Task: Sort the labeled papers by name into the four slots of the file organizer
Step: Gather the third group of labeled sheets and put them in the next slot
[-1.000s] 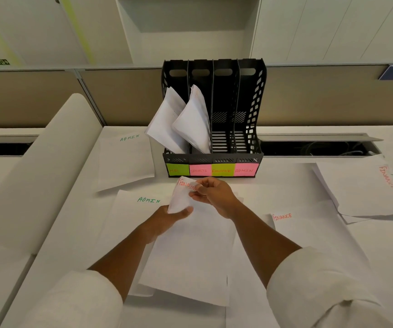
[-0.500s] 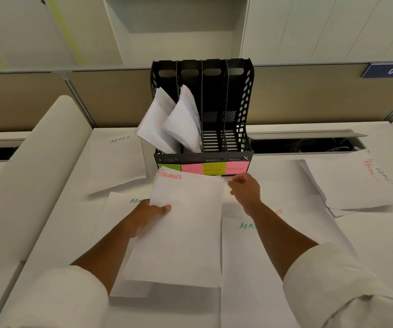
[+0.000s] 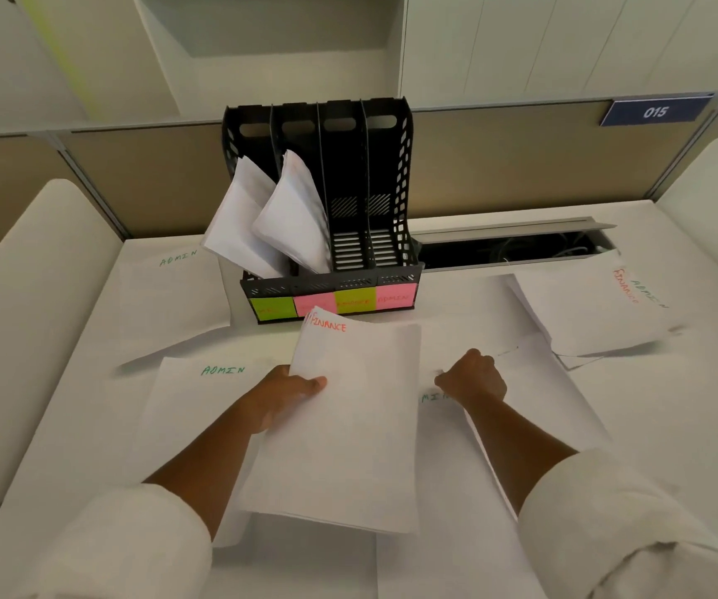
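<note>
The black four-slot file organizer [image 3: 393, 279] stands at the back of the desk, with green and pink sticky labels along its front. White papers lean out of its two left slots [image 3: 262, 214]; the two right slots show no paper. My left hand [image 3: 283, 395] grips the left edge of a small stack headed FINANCE [image 3: 348, 425], lifted just in front of the organizer. My right hand [image 3: 474, 378] lies knuckles up with fingers curled down onto the top of a sheet headed ADMIN [image 3: 456, 469]. Whether it pinches that sheet is not visible.
Two loose ADMIN sheets lie to the left [image 3: 171, 296] [image 3: 192, 417]. A pile with FINANCE and ADMIN headings [image 3: 586, 313] sits at the right. An open cable trough [image 3: 512, 248] runs behind it. Partition walls close the desk's far edge and both sides.
My right hand let go of the FINANCE sheet's top and moved right and down onto the sheets beside it. The left hand now holds the stack alone, flatter and lifted.
</note>
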`<state>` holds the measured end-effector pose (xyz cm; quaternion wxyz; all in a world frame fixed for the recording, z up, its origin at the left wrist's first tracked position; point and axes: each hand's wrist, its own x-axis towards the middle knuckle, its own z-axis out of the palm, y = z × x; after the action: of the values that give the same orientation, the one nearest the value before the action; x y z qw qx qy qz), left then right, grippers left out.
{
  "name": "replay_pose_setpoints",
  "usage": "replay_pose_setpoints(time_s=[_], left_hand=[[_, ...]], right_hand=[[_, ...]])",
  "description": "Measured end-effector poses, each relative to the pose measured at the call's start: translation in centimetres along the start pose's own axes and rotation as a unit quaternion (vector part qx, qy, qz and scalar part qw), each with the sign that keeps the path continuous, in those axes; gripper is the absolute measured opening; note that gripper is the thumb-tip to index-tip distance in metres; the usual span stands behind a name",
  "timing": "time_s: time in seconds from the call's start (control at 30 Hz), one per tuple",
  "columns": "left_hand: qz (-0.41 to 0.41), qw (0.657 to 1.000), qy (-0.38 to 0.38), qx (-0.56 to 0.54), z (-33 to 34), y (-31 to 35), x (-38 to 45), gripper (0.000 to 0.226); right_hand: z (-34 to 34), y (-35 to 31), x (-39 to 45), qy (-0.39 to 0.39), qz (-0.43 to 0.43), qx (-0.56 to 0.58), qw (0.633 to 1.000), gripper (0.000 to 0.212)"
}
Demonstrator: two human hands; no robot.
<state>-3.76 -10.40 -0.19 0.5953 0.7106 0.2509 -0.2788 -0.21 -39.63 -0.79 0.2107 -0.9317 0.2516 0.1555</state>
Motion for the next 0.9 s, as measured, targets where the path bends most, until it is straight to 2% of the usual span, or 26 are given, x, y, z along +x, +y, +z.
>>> replay_pose_setpoints(time_s=[0.1,0.2,0.3,0.37,0.47,0.57,0.7,0.8,0.9], left_hand=[[-0.001,1.0,-0.009,0.016,1.9,-0.5,0.1,0.057],[-0.001,0.999,-0.01,0.037,3.7,-1.3,0.2,0.056],[0.0,0.999,-0.008,0.042,4.9,-1.7,0.0,0.049],[0.003,0.999,-0.003,0.041,5.5,-2.1,0.0,0.047],[0.008,0.999,0.01,0.047,6.0,-2.3,-0.1,0.046],[0.01,0.998,0.028,0.055,6.3,-2.3,-0.2,0.044],[0.012,0.997,0.046,0.061,6.7,-2.4,-0.3,0.041],[0.011,0.997,0.051,0.062,6.9,-2.6,-0.2,0.04],[0.01,0.997,0.057,0.06,7.1,-2.7,-0.2,0.04]], right_hand=[[-0.3,1.2,0.0,0.011,0.011,-0.002,1.0,0.061],[-0.7,2.6,-0.1,0.004,0.005,-0.037,0.999,0.066],[-0.9,3.8,-0.3,-0.024,-0.015,-0.1,0.995,0.056],[-0.8,4.3,-0.5,-0.037,-0.02,-0.104,0.994,0.049],[-0.8,4.8,-0.7,-0.046,-0.032,-0.116,0.992,0.051],[-0.4,5.1,-0.8,-0.024,-0.054,-0.15,0.987,0.049],[-0.1,4.9,-0.7,0.01,-0.058,-0.158,0.986,0.028],[-0.1,4.7,-0.5,0.031,-0.056,-0.145,0.987,0.018],[-0.2,4.7,-0.1,0.034,-0.044,-0.099,0.994,0.017]])
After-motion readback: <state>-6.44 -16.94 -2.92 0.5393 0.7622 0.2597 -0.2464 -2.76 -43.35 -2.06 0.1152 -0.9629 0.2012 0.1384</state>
